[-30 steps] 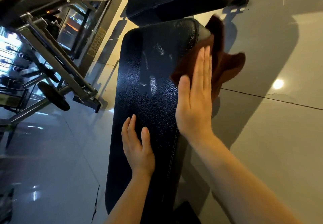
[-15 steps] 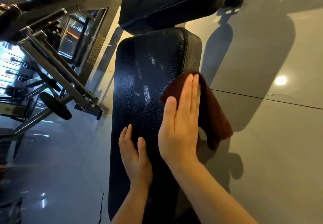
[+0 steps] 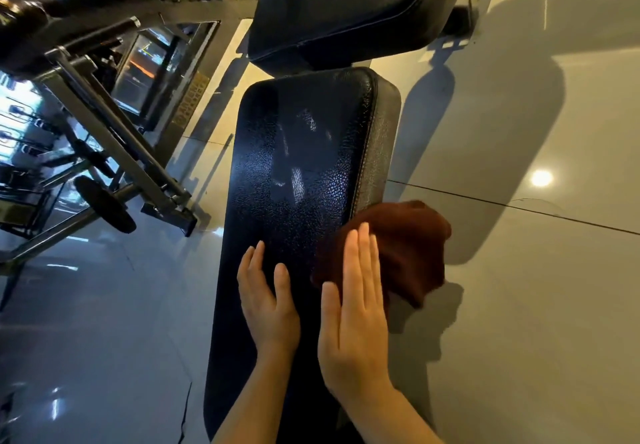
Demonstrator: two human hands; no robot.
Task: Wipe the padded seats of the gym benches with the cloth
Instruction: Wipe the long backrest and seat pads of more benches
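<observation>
a view from above, looking down a long black padded seat (image 3: 294, 180) of a gym bench, its grained vinyl shiny under the lights. a dark red-brown cloth (image 3: 398, 246) lies at the seat's right edge, part of it on the pad and the larger part bunched and hanging over the side above the floor (image 3: 519, 305).

the right hand (image 3: 356, 319) lies flat on the cloth, fingers straight and together, pressing it down and not gripping it. the left hand (image 3: 268, 301) rests open on the bare pad just beside it, fingers relaxed, holding nothing.

a second black pad (image 3: 346, 7) sits just beyond the far end of the seat. a grey metal machine frame (image 3: 114, 138) stands to the left on the glossy floor.

the cloth looks soft, light and limp, so it likely folds and bunches under a push; a flat palm over its middle probably controls it best, and the overhanging part may slide off the edge if the pressure lifts. the vinyl looks smooth and firm with some give, so the cloth should glide easily. the bench appears heavy and steady enough to need no bracing.
</observation>
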